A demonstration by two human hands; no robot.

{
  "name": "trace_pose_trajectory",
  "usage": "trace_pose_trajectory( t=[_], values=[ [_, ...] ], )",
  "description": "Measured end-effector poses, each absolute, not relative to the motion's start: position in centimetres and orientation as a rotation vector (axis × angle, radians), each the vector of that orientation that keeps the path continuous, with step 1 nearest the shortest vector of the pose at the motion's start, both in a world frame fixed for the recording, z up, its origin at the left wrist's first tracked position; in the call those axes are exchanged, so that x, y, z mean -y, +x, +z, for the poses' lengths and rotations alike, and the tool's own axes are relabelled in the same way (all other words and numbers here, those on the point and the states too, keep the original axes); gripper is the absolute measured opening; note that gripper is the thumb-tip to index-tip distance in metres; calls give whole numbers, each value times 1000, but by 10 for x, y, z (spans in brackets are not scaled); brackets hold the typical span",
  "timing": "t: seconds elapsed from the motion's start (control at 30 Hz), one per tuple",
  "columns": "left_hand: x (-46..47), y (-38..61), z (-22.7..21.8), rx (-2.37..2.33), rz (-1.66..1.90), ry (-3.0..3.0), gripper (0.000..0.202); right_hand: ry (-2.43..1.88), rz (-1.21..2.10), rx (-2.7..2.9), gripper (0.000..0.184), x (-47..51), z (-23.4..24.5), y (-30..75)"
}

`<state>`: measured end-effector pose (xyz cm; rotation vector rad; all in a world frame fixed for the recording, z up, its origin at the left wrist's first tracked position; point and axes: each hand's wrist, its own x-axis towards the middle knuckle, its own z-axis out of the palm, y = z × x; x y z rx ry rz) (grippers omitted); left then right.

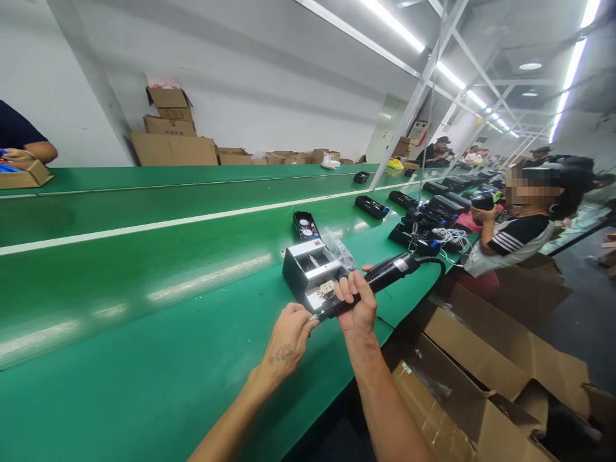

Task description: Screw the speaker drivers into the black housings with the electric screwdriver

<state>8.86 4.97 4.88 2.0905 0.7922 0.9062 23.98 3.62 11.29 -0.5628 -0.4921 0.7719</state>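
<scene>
My right hand (pixel 357 301) is wrapped round a black electric screwdriver (pixel 392 271), which hangs from a cord and tilts down to the left. At its bit end, my left hand (pixel 290 333) is closed in a pinch; whatever is between the fingertips is too small to make out. Just beyond both hands stands a black and silver box-shaped housing (pixel 310 266) with openings in its top and a pale part inside. Clear plastic wrap (pixel 338 249) lies against its far right side. Behind it is a black unit (pixel 306 226) with round silvery parts.
Several black units (pixel 371 206) and white cables (pixel 452 237) lie along the green bench (pixel 144 385) to the right. A co-worker (pixel 520 224) sits there holding a dark part. Open cardboard boxes (pixel 510 340) stand below the bench edge. Another person's arm (pixel 29 144) shows far left.
</scene>
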Motion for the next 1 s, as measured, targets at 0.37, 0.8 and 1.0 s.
trace_pose_trajectory(
  t=[0.37, 0.8, 1.0],
  values=[
    [-50, 87, 39, -756, 877, 1946, 25, -539, 747, 517, 25, -32, 120, 249],
    [-40, 124, 55, -763, 791, 1999, 36, -565, 807, 534, 24, -29, 106, 269],
    [-34, 140, 51, -804, 749, 1861, 30, -537, 812, 526, 25, -22, 112, 293]
  ],
)
